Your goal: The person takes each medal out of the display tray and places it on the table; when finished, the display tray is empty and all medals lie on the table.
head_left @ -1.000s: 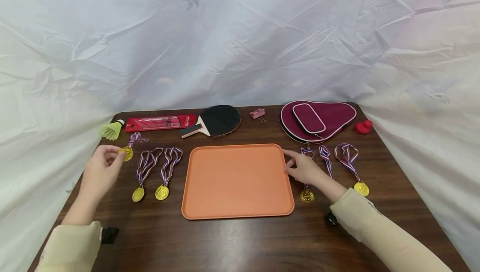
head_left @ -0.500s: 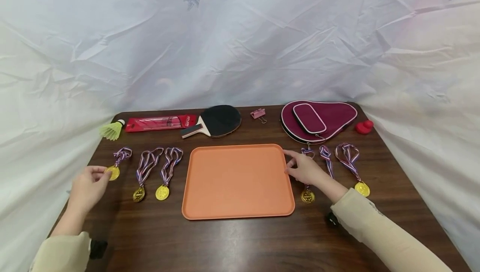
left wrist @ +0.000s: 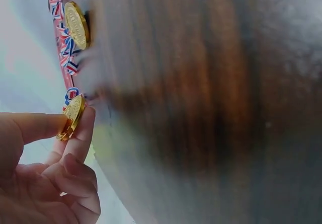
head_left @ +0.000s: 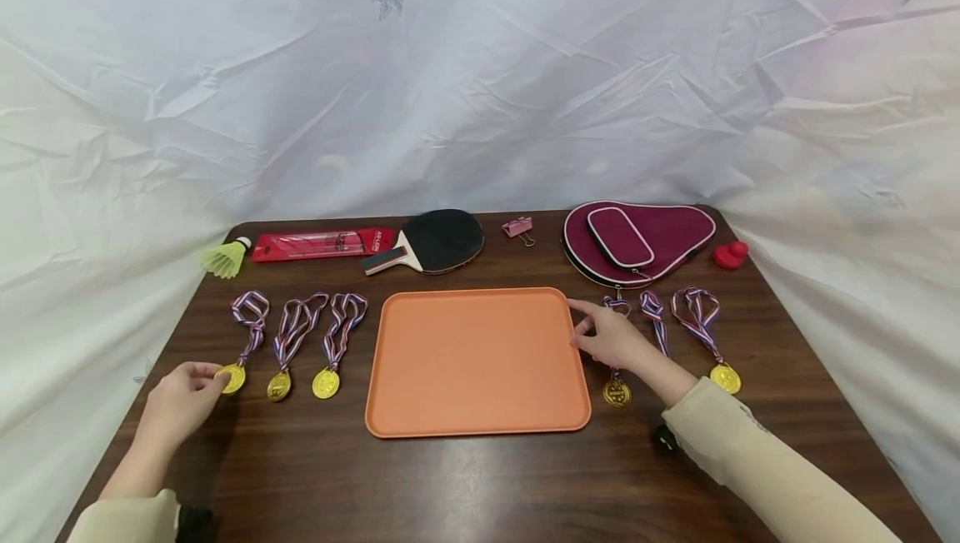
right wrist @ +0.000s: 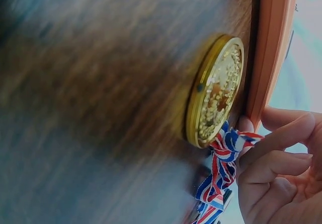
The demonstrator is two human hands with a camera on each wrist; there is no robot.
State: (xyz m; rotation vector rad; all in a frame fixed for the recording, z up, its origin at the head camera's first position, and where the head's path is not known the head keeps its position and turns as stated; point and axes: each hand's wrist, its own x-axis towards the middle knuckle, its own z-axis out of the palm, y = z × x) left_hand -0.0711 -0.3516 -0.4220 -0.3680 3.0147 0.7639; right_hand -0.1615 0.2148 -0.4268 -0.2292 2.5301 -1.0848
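Observation:
My left hand (head_left: 180, 401) pinches the gold disc of a medal (head_left: 233, 378) between thumb and fingers. Its striped ribbon (head_left: 253, 322) trails away from the disc along the table. In the left wrist view the disc (left wrist: 74, 116) is tilted, its edge between thumb and fingertips. Two more medals lie just right of it, a nearer one (head_left: 279, 386) and another (head_left: 326, 383). At the orange tray's (head_left: 480, 360) right edge, my right hand (head_left: 611, 339) touches the rim with spread index finger and thumb. Under that hand lies a medal (right wrist: 216, 93) with a knotted ribbon.
Two more medals lie on the right, one gold disc (head_left: 725, 377) showing and one ribbon (head_left: 654, 318) partly behind the forearm. Along the back are a shuttlecock (head_left: 224, 259), a red package (head_left: 322, 244), a table tennis bat (head_left: 442, 241), a binder clip (head_left: 517, 227), a maroon bat case (head_left: 675, 226) and a red object (head_left: 730, 255).
My left hand has drawn the medal nearer and slightly left, so its ribbon now lies stretched out beside the other two. My right hand has stayed at the tray's rim.

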